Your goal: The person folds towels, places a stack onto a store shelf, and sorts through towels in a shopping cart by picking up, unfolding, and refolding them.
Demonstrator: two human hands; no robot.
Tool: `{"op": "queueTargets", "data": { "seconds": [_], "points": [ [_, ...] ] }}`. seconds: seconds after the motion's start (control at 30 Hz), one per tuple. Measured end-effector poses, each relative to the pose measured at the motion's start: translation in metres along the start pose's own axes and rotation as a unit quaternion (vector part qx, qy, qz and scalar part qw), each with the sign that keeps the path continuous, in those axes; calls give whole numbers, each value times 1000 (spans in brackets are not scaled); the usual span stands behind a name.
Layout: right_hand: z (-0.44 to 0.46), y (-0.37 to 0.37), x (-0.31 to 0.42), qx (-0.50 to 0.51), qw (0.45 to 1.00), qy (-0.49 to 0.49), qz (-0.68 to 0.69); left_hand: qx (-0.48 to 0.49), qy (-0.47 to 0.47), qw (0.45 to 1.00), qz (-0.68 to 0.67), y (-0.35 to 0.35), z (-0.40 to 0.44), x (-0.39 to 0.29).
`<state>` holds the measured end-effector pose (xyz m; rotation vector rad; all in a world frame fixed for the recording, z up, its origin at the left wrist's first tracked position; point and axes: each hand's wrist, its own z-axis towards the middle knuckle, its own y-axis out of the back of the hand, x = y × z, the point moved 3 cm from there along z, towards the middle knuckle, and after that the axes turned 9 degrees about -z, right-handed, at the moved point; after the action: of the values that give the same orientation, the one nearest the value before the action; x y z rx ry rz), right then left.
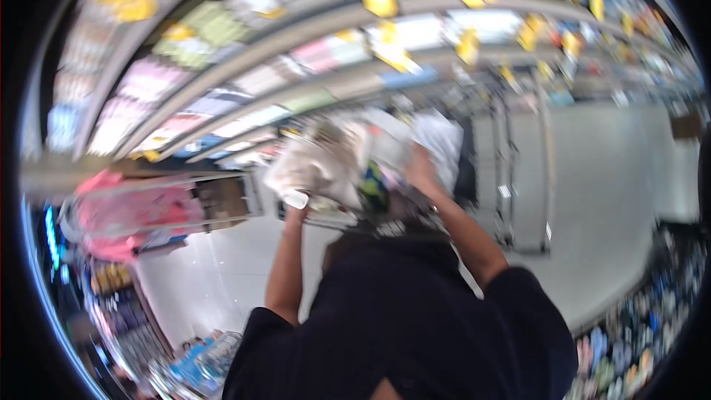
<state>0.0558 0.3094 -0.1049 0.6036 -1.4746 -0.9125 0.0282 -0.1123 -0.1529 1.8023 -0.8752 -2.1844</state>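
Motion blurs the whole view. My left hand (299, 178) is against a bundle of cream-coloured cloth (337, 163); its fingers are smeared, so its grip does not show. A white rounded piece (296, 199) sits at that wrist. My right hand (422, 170) reaches up beside a white, shiny bundle (438, 141), perhaps plastic-wrapped, and seems to touch it. How its fingers are set is lost in the blur. Between the hands lies a dark item with green and blue patches (372, 187). All these goods are heaped together in front of my body.
Shelves (318, 18) of folded goods with yellow tags curve across the top. At left a rack (248, 192) bears pink garments (137, 211). An upright metal frame (544, 178) stands right of the heap. Pale floor (607, 215) extends beyond it, with packed goods (629, 355) at lower right.
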Motion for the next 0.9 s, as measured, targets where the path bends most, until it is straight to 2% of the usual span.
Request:
{"op": "queueTargets", "data": {
  "seconds": [0.03,0.07,0.1,0.13,0.17,0.2,0.23,0.27,0.33,0.4,0.43,0.5,0.53,0.57,0.6,0.63,0.67,0.73,0.77,0.8,0.83,0.9],
  "points": [
    [4,-11,-37,157,981,-19,-116,-9,119,993,0,15,12,-41],
    [5,-33,-77,167,967,-109,-161,-21,237,971,-17,15,16,-88],
    [-6,-15,-85,212,934,-41,-284,10,220,975,16,17,11,-88],
    [-13,-46,-127,168,945,-117,-254,-168,269,923,-218,-2,-2,-59],
    [-18,-48,-140,166,953,-92,-236,-171,330,881,-294,0,0,-113],
    [-17,-27,-126,193,954,-72,-216,-83,377,905,-180,4,4,-156],
    [-18,-29,-126,182,954,-54,-234,-86,354,908,-208,-2,3,-174],
    [-19,-27,-120,236,941,-37,-238,-81,335,909,-234,-8,-5,-179],
    [-21,-33,-118,210,954,-27,-213,-4,330,884,-330,-18,-13,-163],
    [-26,-28,-114,219,956,-169,-97,53,380,838,-388,-22,-11,-151],
    [-28,-25,-112,207,957,-177,-99,55,375,831,-407,-18,-6,-160],
    [-33,-20,-106,236,954,-178,44,75,319,893,-309,-12,7,-147],
    [-36,-19,-108,225,956,-184,37,87,301,912,-266,-9,15,-140],
    [-38,-18,-108,179,974,-140,-1,95,293,911,-274,-10,20,-134],
    [-35,-14,-100,132,986,-95,-39,96,237,929,-269,-9,26,-124],
    [-34,-13,-96,131,980,-133,-63,95,179,944,-261,-9,35,-116],
    [-24,-15,-96,122,981,-136,-67,93,198,948,-231,-10,39,-110],
    [-11,-38,-109,181,969,-105,-129,123,152,965,-172,-18,46,-90],
    [-1,-40,-107,187,972,-54,-131,161,121,971,-131,-17,51,-90],
    [11,-84,-151,221,959,-20,-177,204,94,971,-87,-15,56,-91],
    [24,-85,-144,285,942,-113,-139,200,47,977,-62,-14,59,-85],
    [22,-101,-157,298,940,-139,-90,144,40,988,-45,3,54,-97]
  ]
}}
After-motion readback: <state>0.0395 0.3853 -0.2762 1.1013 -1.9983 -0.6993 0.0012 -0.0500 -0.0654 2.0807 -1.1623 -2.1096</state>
